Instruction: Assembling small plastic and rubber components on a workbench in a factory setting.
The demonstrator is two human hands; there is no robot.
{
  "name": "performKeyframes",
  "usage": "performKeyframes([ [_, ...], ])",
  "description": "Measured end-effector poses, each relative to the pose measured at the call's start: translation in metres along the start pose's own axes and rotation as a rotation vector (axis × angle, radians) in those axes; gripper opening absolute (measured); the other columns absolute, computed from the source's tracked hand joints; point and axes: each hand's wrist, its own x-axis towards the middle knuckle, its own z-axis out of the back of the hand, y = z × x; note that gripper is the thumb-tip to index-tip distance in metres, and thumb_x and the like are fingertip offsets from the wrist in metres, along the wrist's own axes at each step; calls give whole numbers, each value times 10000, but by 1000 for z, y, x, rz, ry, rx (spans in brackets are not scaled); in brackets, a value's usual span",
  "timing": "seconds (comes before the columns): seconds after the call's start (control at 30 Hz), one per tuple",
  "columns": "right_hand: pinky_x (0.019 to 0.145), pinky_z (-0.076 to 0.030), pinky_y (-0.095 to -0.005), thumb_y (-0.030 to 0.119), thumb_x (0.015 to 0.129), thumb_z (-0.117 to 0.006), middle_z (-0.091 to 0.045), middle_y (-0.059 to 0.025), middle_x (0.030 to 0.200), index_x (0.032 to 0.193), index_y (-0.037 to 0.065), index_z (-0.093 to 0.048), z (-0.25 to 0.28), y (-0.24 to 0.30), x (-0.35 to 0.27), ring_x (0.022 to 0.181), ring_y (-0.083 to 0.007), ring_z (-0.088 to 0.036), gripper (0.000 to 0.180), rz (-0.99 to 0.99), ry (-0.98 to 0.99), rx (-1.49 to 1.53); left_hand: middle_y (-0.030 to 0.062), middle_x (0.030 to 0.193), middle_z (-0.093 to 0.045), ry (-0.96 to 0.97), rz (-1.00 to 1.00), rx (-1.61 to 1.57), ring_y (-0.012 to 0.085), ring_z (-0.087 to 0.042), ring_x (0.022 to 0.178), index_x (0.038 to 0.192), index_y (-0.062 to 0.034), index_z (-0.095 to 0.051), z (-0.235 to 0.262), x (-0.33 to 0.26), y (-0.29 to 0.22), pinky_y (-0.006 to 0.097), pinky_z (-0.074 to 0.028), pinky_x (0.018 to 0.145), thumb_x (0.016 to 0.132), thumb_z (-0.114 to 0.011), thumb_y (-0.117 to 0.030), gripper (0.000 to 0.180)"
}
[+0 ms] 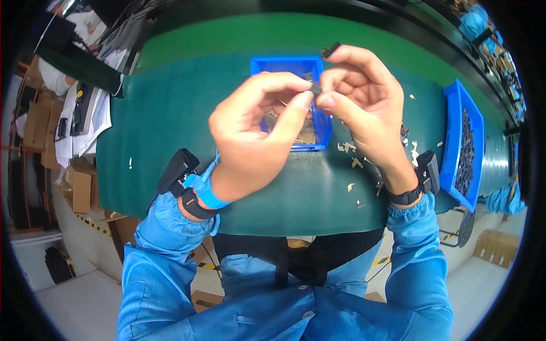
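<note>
Over a blue open bin (287, 60), my two hands meet around a small black part (316, 89). My left hand (250, 128) pinches it between thumb and fingertips. My right hand (369, 96) has its thumb and a bent finger at the same part's right side. Another small black piece (331, 50) shows at the tip of my right index finger; how it is held there is hidden. Inside the bin lie pale and dark bits, partly covered by my left hand. Loose cream-coloured scraps (356, 163) are scattered on the green mat (170, 119) below my right hand.
On the right stands a blue tray (452, 142) with many small black parts (465, 150). White papers (102, 122) and a dark arm-like fixture (79, 59) are at the left. Cardboard boxes (81, 190) sit beyond the table's left edge. Other people work in the background.
</note>
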Motion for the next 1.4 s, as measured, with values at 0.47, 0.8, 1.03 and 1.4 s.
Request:
performKeyframes([
  [0.47,821,-576,-248,-61,912,-761,-696,-79,951,1296,-34,-586,2,-3,-1,885,-103,-686,423,84,31,-23,147,932,-747,45,143,-118,159,-717,737,1151,55,-663,-1,6,-8,250,-559,641,996,-680,18,160],
  [0.8,815,-567,-234,-6,957,-751,-695,-62,969,1222,-48,-631,3,1,-2,896,-93,-685,295,120,-76,-148,161,864,-745,-30,144,-109,182,-722,710,1151,63,-671,3,8,-2,255,-549,599,984,-700,21,174],
  [1.03,726,-543,-221,27,988,-707,-717,-68,978,1261,-28,-621,2,-5,-1,880,-97,-684,292,114,-141,-203,157,866,-745,-44,120,-112,180,-725,718,1155,68,-680,2,7,-1,252,-552,608,975,-701,39,184],
  [1.4,840,-585,-253,13,968,-736,-753,-107,1017,1343,-13,-575,12,0,4,932,-115,-716,409,-65,20,66,109,885,-745,163,178,-112,139,-714,710,1116,37,-702,5,8,-5,225,-514,594,943,-742,25,178],
])
